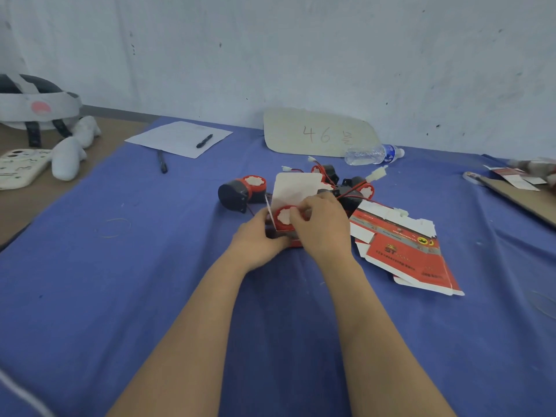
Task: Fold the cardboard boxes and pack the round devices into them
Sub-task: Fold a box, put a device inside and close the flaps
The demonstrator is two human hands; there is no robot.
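Item 1. Box in hand [296,188]: standing at the middle of the blue cloth [135,281] with its white lid flap lifting toward 12 o'clock. This is keeping the mouth facing the person and free for loading.

Item 2. Round device [285,216], red rim with white centre: sitting in the box mouth, partly in. Judged to be the insertion step, not yet finished.

Item 3. Left hand [260,237]: curling round the box's side at 9 o'clock and gripping it, probably bracing the carton so it is not sliding away under the push.

Item 4. Right hand [323,227]: fingers bending over the device rim from 3 o'clock and pinching it, apparently seating it. Fingertip contact is partly hidden.

Item 5. Flat boxes [403,254], red and white, unfolded: lying in a loose stack at 4 o'clock of the box, near the right hand, likely for easy reach.

Item 6. Loose devices: one [240,191] lying at 10 o'clock of the box, and a cluster [352,188] with red wires and a white connector [377,173] at 2 o'clock. All are waiting to be packed.

Item 7. Bystanding goods: a water bottle [373,154] on its side at 1 o'clock, a card marked "46" [316,133] leaning at 12 o'clock, and paper [177,136] with a pen [204,140] at 11 o'clock.
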